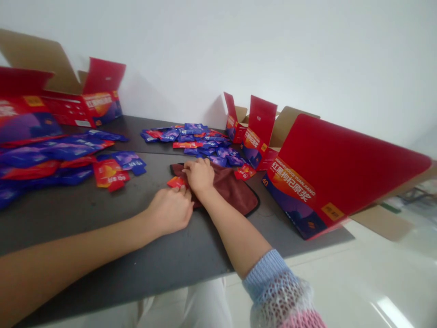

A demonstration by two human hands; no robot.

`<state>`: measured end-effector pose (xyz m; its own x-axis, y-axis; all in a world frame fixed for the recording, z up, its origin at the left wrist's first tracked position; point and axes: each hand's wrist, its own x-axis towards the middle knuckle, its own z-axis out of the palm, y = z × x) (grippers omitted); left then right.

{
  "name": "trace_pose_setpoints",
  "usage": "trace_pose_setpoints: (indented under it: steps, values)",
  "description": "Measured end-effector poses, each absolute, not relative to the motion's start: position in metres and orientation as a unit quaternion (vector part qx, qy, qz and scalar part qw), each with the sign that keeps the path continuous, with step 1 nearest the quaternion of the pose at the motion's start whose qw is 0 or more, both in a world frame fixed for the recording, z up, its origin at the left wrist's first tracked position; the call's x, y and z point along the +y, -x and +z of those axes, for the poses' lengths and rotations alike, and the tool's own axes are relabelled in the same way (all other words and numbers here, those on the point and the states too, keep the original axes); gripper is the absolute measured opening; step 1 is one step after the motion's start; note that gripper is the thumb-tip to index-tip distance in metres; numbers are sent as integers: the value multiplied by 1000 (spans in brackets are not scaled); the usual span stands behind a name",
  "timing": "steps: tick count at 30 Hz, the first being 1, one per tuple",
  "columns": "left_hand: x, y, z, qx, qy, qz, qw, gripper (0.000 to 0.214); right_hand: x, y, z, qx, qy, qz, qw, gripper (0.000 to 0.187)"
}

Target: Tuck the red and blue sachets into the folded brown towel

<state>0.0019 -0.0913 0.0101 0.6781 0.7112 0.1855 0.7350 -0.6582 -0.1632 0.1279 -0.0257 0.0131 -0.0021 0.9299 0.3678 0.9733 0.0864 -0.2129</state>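
Note:
My left hand is curled closed beside the near edge of a dark red cloth on the grey table. My right hand rests on the cloth with its fingers bent down. Between the two hands lies a small red sachet, which both sets of fingertips touch. A heap of blue and red sachets lies just beyond the cloth.
An open red and purple box stands at the right table edge, with smaller open boxes behind it. More sachets pile up at the left before another open box. A white wall is behind.

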Motion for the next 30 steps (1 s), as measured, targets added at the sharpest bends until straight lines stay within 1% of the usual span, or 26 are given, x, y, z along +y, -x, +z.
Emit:
trace_pose_setpoints:
  steps: [7, 9, 13, 21, 23, 26, 30]
  values:
    - [-87, 3, 9, -378, 917, -73, 108, 44, -27, -136, 16, -696, 687, -16, 210, 23]
    - [-87, 5, 9, -382, 915, -77, 107, 41, -30, -137, 16, -715, 666, 13, 210, 25]
    - [-88, 4, 10, -390, 912, -71, 102, 37, -36, -137, 16, -770, 607, 68, 183, 28]
    - [-88, 3, 9, -399, 907, -62, 121, 41, -39, -135, 16, -792, 576, 159, 126, 47]
    - [-88, 3, 9, -403, 905, -60, 124, 42, -38, -134, 16, -785, 586, 160, 124, 49]
    - [-88, 4, 10, -406, 904, -64, 122, 41, -35, -133, 15, -753, 629, 132, 143, 52]
    - [-88, 3, 11, -411, 900, -74, 126, 41, -31, -132, 13, -712, 674, 101, 168, 51]
